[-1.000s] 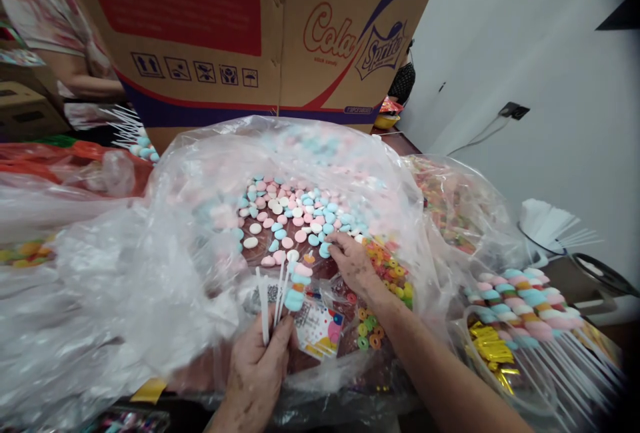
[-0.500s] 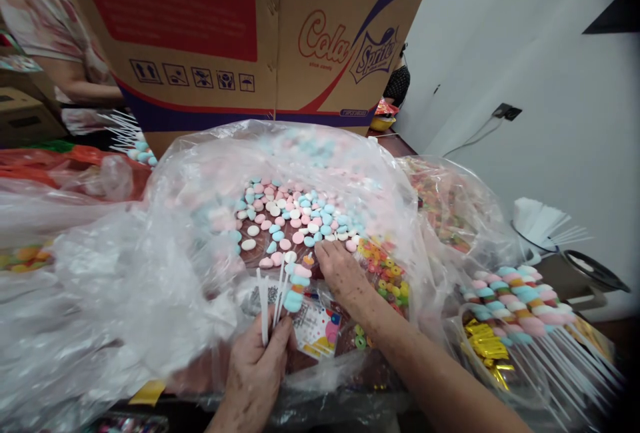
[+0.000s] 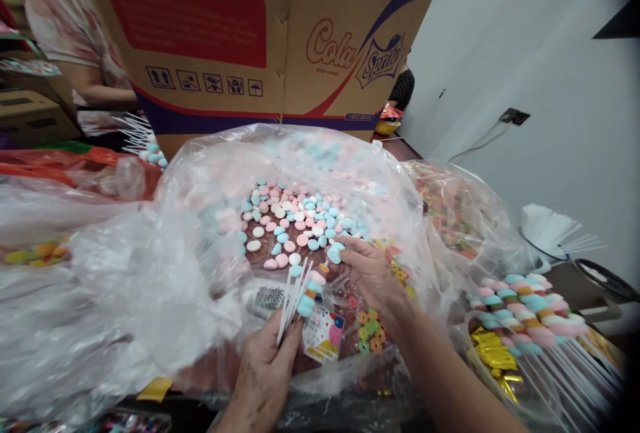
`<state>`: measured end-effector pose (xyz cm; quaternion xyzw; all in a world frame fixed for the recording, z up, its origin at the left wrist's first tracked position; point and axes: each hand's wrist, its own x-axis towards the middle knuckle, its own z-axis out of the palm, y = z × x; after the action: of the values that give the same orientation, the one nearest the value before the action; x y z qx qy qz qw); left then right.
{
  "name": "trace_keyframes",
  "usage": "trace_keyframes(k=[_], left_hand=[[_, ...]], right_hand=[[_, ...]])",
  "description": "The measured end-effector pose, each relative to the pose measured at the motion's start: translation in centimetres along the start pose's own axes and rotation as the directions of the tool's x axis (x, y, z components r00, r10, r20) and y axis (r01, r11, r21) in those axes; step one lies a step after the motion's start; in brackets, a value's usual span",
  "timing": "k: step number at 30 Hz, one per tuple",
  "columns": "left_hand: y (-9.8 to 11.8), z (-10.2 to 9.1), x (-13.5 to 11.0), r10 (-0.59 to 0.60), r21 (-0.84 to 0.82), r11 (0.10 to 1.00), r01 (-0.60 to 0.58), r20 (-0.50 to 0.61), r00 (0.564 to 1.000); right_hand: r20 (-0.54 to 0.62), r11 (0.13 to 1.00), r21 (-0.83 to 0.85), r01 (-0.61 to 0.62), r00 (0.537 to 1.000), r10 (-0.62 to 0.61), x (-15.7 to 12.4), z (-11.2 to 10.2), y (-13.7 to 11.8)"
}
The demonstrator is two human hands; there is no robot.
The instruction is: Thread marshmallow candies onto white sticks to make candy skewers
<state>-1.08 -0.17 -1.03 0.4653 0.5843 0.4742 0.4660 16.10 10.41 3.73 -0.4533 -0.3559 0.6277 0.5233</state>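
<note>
My left hand is closed around several white sticks, held upright. One stick carries a skewer of candies in blue, pink and orange. My right hand pinches a light blue candy between thumb and fingers, close to the skewer's upper end. Beyond both hands, loose pink, blue and white candies lie spread inside a large clear plastic bag. Below my right hand are small ring-shaped gummies, and a printed card lies between my hands.
A big cardboard box stands behind the bag. At right are finished candy skewers, gold twist ties and a bundle of white sticks. Another person's arm shows at far left.
My right hand has lifted from the loose candies with a light blue one and moved right, near the skewer. The view has shifted slightly.
</note>
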Motion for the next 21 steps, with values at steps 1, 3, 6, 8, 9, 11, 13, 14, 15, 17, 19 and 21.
trace_keyframes(k=[1,3,6,8,9,11,13,14,15,17,19,21], left_hand=[[0.1,0.0,0.0,0.001,0.012,1.000,-0.002,0.021,1.000],[0.2,0.0,0.0,0.005,0.033,0.999,-0.007,0.056,0.998],[0.5,-0.1,0.0,0.012,0.049,0.999,-0.014,0.049,0.999],[0.4,-0.2,0.0,0.007,0.045,0.999,-0.009,0.046,0.999],[0.4,-0.2,0.0,0.005,0.047,0.999,-0.007,0.044,0.999],[0.2,-0.2,0.0,0.006,0.056,0.998,-0.008,0.038,0.999],[0.0,-0.1,0.1,0.008,0.063,0.998,-0.011,0.036,0.999],[-0.1,-0.1,0.1,0.007,0.067,0.998,-0.009,0.036,0.999],[-0.1,-0.1,0.1,0.007,0.069,0.998,-0.010,0.038,0.999],[-0.1,-0.2,0.2,0.012,0.066,0.998,-0.014,0.043,0.999],[0.0,-0.2,0.2,0.015,0.062,0.998,-0.018,0.048,0.999],[0.2,-0.2,0.1,0.007,0.060,0.998,-0.010,0.047,0.999]], right_hand=[[0.015,0.999,0.045,-0.023,1.000,0.022,-0.4,0.4,-0.3],[0.027,0.995,0.088,-0.048,0.999,0.046,-1.0,1.0,-0.6],[0.025,0.993,0.109,-0.050,0.999,0.047,-1.3,1.5,-0.7],[0.020,0.993,0.114,-0.039,0.999,0.037,-1.3,1.6,-0.7],[0.018,0.993,0.113,-0.035,0.999,0.033,-1.3,1.7,-0.6],[0.010,0.995,0.101,-0.027,1.000,0.026,-1.3,1.6,-0.4],[0.003,0.998,0.068,-0.016,1.000,0.016,-1.3,1.5,0.0],[-0.001,0.999,0.041,-0.002,1.000,0.002,-1.2,1.4,0.2],[-0.006,1.000,0.003,0.022,1.000,-0.022,-1.2,1.2,0.5],[-0.001,0.990,-0.109,0.089,0.996,-0.089,-1.2,0.8,0.9],[0.027,0.952,-0.263,0.156,0.988,-0.154,-1.2,0.4,1.0],[0.085,0.884,-0.421,0.201,0.980,-0.182,-1.3,0.0,0.9]])
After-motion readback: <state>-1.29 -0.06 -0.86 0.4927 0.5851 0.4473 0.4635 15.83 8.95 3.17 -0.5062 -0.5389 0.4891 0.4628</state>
